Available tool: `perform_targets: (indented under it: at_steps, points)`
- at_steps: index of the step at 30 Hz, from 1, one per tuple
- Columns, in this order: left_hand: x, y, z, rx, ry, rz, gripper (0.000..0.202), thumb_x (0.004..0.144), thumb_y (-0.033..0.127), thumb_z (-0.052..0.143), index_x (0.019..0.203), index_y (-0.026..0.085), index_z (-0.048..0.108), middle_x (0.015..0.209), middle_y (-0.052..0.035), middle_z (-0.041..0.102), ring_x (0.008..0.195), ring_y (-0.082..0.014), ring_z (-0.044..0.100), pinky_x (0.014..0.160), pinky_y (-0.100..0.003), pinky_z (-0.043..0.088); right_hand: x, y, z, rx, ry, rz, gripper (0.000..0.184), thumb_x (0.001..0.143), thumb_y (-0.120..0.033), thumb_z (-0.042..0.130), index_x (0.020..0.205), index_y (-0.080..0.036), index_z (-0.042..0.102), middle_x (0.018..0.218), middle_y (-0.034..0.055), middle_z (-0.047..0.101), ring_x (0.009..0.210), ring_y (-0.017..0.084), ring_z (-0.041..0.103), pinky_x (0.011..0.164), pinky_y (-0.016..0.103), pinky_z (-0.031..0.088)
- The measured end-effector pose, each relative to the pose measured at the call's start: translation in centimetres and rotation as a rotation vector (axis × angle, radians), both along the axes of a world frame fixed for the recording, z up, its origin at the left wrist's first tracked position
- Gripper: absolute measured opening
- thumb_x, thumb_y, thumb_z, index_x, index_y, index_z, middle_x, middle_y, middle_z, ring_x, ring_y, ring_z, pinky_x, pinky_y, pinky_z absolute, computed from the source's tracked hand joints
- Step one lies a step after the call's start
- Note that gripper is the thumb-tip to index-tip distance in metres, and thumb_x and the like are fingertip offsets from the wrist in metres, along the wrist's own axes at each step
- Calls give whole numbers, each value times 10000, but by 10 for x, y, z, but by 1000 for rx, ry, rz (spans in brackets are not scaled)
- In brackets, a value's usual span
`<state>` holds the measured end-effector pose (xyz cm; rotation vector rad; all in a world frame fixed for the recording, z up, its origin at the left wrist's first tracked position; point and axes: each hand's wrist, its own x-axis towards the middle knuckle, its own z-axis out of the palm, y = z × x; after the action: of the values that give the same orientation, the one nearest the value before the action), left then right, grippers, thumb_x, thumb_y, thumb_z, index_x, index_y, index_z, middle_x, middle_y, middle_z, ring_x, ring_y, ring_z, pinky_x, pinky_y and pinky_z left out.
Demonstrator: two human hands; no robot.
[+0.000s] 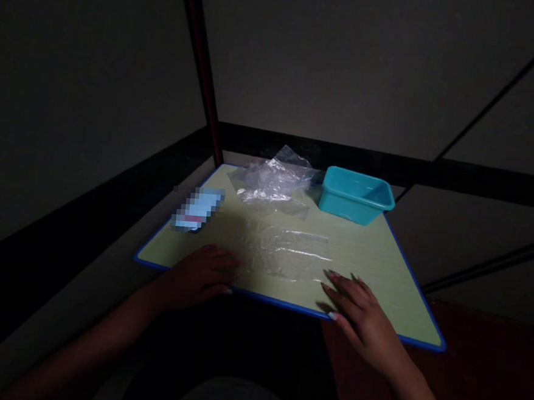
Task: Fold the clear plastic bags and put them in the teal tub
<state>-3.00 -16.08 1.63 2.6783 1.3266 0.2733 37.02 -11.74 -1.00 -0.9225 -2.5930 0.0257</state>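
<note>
A clear plastic bag [286,253] lies flat on the pale yellow table, creased across its width, between my two hands. My left hand [202,271] rests at the table's front edge, close to the bag's left side, with its fingers stretched out and nothing held. Near the bag's lower right corner is my right hand [355,307], fingers spread and holding nothing; whether the fingertips touch the plastic I cannot tell. Behind the flat bag sits a crumpled heap of clear plastic bags [273,179].
The small table [381,263] has a blue rim. A turquoise plastic tub [354,197] stands at its back right. A blurred-out, lit object like a phone [198,209] lies at the left edge. Dark-banded walls [331,64] close in behind and left.
</note>
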Motion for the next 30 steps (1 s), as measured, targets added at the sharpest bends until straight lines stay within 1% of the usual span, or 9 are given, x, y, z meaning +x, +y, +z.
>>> perform_targets:
  at_steps: [4,8,12,15,18,21,25,28,30]
  points:
    - [5,4,-3,-24,8,-14,376,957,395,492,1300,265,574,1355,-48,589,1296,-266,492,1100,-531,309,8,2,-1,-5,-9,-16,374,952,-303,466,1301,-211,564,1409,145,511,1291,282,488,1055,588,382]
    - [3,3,-10,-12,-20,-1,392,971,395,467,1332,263,542,1375,-53,568,1290,-235,505,1120,-497,294,16,5,-3,-7,-5,-49,375,949,-311,469,1301,-224,566,1414,135,508,1284,292,494,1044,603,384]
    - [0,2,-13,11,-47,13,377,974,398,458,1320,283,556,1367,-35,577,1277,-217,520,1127,-468,299,8,3,1,-22,4,-46,382,946,-306,478,1309,-222,563,1409,132,514,1287,283,491,1064,585,369]
    - [1,5,-10,15,-90,25,377,974,377,455,1330,294,545,1376,-28,568,1286,-208,512,1129,-463,306,-9,-1,4,-37,-6,11,396,942,-312,497,1320,-210,553,1422,138,498,1314,280,458,1082,585,342]
    - [2,10,-4,21,-158,27,361,970,344,461,1311,295,569,1366,-32,577,1291,-210,507,1131,-461,315,-28,-5,6,-54,-35,80,425,940,-325,511,1347,-202,527,1455,144,458,1352,283,408,1095,598,308]
    - [4,17,2,54,-250,24,342,964,325,473,1278,284,604,1325,-42,612,1265,-215,534,1110,-447,366,-41,-7,8,-86,-50,102,431,933,-346,526,1338,-201,537,1471,142,437,1363,293,389,1105,608,278]
    - [6,25,8,72,-351,21,324,966,349,475,1238,286,639,1259,-38,660,1194,-212,595,1075,-412,424,-41,-5,10,-106,-58,76,423,936,-368,518,1318,-189,554,1475,147,429,1357,306,396,1094,629,274]
    - [8,28,10,69,-431,29,309,955,384,494,1182,283,678,1209,-41,689,1157,-211,620,1033,-384,469,-33,-2,10,-107,-48,45,414,935,-357,516,1307,-180,557,1458,152,451,1346,308,413,1086,636,280]
    - [9,29,12,38,-487,53,312,948,410,498,1149,278,697,1187,-48,700,1141,-213,629,1007,-372,492,-26,0,9,-110,-31,21,404,933,-336,519,1304,-182,556,1443,149,471,1334,304,431,1084,633,285]
